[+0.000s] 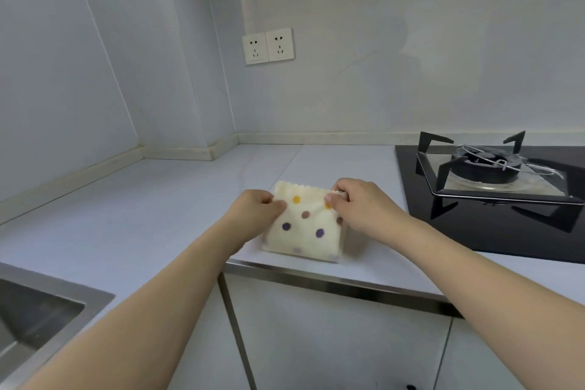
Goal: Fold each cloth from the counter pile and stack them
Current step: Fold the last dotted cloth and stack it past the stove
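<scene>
A cream cloth (pixel 305 231) with yellow, brown and purple dots lies folded into a small square near the front edge of the white counter (pixel 158 206). My left hand (pixel 258 206) pinches its upper left part. My right hand (pixel 354 203) pinches its upper right corner, thumb on top of the fabric. A zigzag-cut edge shows along the cloth's far side. No other cloth or pile is in view.
A black gas hob (pixel 493 193) with a pan support sits on the counter to the right. A steel sink (pixel 34 313) is at the lower left. Two wall sockets (pixel 267 46) are on the back wall. White cabinet doors (pixel 332 336) lie below the counter edge.
</scene>
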Demonstrator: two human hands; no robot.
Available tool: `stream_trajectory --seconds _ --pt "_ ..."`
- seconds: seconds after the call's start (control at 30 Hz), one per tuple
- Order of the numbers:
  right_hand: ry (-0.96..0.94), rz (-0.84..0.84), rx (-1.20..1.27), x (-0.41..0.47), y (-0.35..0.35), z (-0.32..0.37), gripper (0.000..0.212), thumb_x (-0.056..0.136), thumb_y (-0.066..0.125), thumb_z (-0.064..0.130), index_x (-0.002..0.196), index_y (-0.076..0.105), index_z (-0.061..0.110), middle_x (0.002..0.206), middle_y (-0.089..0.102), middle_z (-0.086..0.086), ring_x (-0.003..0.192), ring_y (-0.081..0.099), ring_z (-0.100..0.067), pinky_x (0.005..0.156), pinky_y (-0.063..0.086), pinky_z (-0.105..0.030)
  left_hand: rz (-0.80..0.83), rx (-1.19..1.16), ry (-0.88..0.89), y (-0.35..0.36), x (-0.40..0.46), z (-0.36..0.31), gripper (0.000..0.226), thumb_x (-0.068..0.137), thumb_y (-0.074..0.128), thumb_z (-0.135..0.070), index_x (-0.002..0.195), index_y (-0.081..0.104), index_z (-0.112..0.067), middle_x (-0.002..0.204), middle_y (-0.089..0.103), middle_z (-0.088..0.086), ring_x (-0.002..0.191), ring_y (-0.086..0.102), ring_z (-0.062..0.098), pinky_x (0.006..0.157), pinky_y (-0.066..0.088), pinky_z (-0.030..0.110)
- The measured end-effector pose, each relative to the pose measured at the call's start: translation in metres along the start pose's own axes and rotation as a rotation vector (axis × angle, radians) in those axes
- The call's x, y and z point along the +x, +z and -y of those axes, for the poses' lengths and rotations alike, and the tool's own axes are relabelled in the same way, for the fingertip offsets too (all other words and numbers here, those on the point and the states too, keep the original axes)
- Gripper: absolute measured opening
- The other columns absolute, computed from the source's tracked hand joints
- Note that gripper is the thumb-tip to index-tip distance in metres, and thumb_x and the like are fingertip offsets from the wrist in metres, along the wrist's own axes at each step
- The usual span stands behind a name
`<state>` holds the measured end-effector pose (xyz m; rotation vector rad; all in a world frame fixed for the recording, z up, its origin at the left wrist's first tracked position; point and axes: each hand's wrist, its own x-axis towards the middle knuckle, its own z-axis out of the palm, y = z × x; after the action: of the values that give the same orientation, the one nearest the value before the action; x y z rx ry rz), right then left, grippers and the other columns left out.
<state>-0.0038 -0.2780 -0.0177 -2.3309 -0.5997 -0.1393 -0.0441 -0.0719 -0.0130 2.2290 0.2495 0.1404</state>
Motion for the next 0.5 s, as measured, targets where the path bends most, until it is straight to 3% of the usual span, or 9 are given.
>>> stream_trajectory --seconds 0.2,0.43,0.5 --pt "0.087 0.027 -0.088 0.041 0.017 -0.038 0.022 0.093 0.052 0.034 0.083 0.06 0.015 0.085 0.062 0.002 0.083 0.058 -0.019 0.077 0.047 -0.036 -0.073 0.293 -0.002 0.037 0.044 0.011 0.024 0.093 0.048 -0.025 0.073 0.039 -0.015 0.067 0.041 0.001 0.059 0.036 0.019 0.056 0.029 0.029" --pt "0.055 0.055 -0.185 0.049 0.027 -0.057 0.016 0.091 0.053 0.038 0.083 0.05 0.025 0.094 0.052 0.006 0.094 0.049 -0.018 0.08 0.038 -0.032 -0.057 0.377 -0.003 0.04 0.053 0.017 0.023 0.093 0.049 -0.024 0.074 0.04 -0.017 0.068 0.043 -0.002 0.061 0.038 0.018 0.057 0.032 0.03" --pt "0.062 0.059 -0.209 0.048 0.028 -0.057 0.013 0.09 0.053 0.04 0.088 0.051 0.027 0.098 0.052 0.006 0.099 0.047 -0.019 0.085 0.037 -0.033 -0.07 0.452 -0.002 0.038 0.047 0.013 0.011 0.093 0.047 -0.022 0.083 0.044 -0.018 0.073 0.048 -0.003 0.067 0.044 0.018 0.065 0.035 0.031"
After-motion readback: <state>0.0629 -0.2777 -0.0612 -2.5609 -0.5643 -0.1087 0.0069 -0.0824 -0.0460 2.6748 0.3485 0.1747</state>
